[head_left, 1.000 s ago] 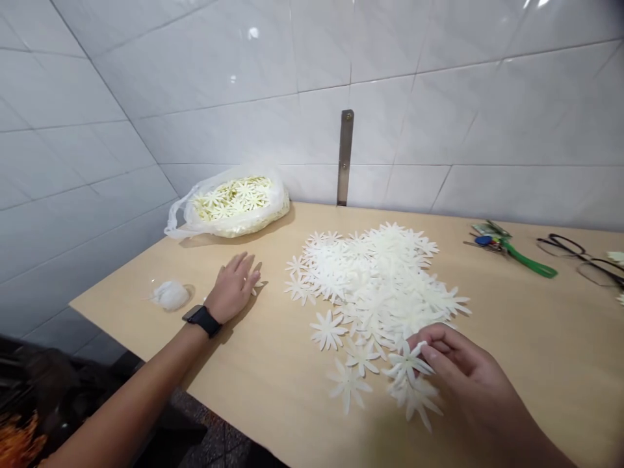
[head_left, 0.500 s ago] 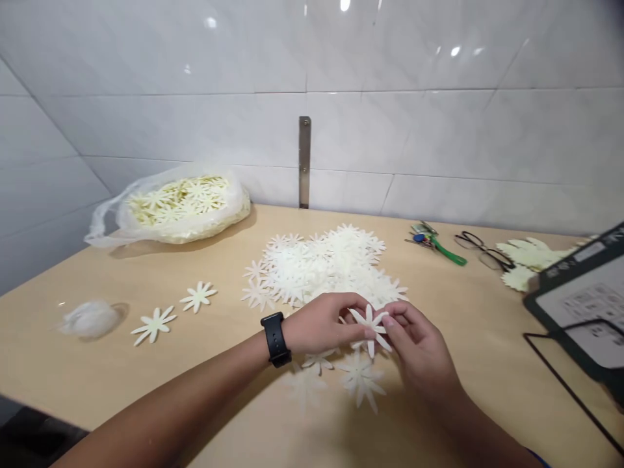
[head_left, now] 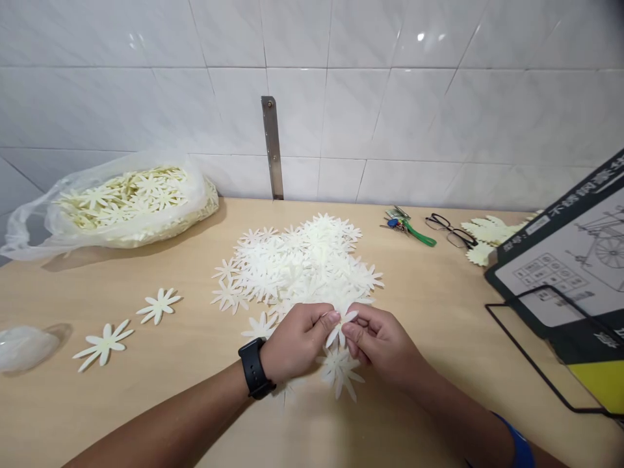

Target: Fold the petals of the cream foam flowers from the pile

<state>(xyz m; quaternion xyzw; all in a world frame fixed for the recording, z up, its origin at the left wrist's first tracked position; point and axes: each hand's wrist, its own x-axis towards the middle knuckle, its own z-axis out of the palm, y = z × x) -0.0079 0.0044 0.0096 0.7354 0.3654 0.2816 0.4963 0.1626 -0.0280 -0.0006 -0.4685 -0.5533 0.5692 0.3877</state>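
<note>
Both my hands meet over the front of a wooden table (head_left: 439, 312). My left hand (head_left: 297, 341), with a black watch on its wrist, and my right hand (head_left: 383, 341) each pinch the same white flower-shaped cutout (head_left: 340, 325) between fingertips, fingers closed on it. Just behind them lies a loose pile of white flower cutouts (head_left: 297, 263). A few more cutouts (head_left: 341, 374) lie on the table under my hands. Two single flowers (head_left: 158, 304) (head_left: 102, 341) lie apart at the left.
A clear plastic bag of yellowish flowers (head_left: 121, 201) sits at the back left. A small crumpled plastic piece (head_left: 24, 346) lies at the far left. Keys on a green strap (head_left: 407, 227), glasses (head_left: 451, 231), larger cutouts (head_left: 485, 234) and a black-framed stand with a printed card (head_left: 560, 273) occupy the right.
My left hand left the table at the left, where two flowers now lie, and joined my right hand on the single flower. The view swung right, revealing the stand.
</note>
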